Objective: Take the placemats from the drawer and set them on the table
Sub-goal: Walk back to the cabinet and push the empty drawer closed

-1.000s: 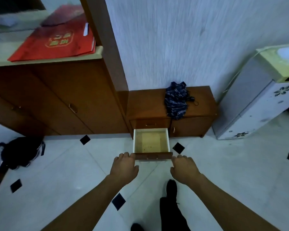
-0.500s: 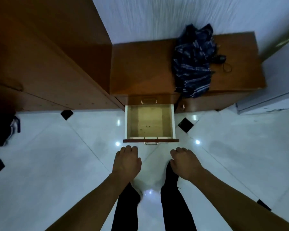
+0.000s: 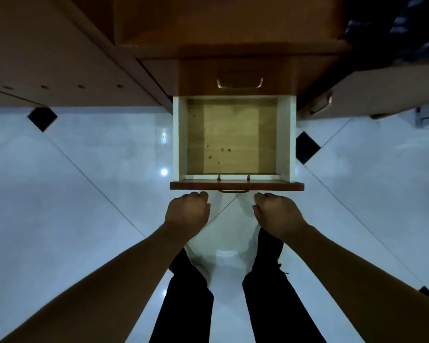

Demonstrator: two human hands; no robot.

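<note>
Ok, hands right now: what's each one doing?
Left hand: curled shut, holding nothing.
Right hand: curled shut, holding nothing.

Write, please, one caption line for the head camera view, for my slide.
Both hands, left hand and right hand, hover before the open drawer, which shows only a bare wooden bottom.

left hand [image 3: 187, 214]: my fingers are curling under the palm, so I am not seeing whether they are holding anything
right hand [image 3: 278, 214]: my fingertips are tucking out of sight the same way; the grip is staying unreadable
drawer [image 3: 237, 185]: its handle is mostly hiding below the front panel; the specks on the floor inside are too small to name
dark cloth [image 3: 411, 33]: the right edge is cutting it off
forearms: both are running out past the bottom edge
</note>
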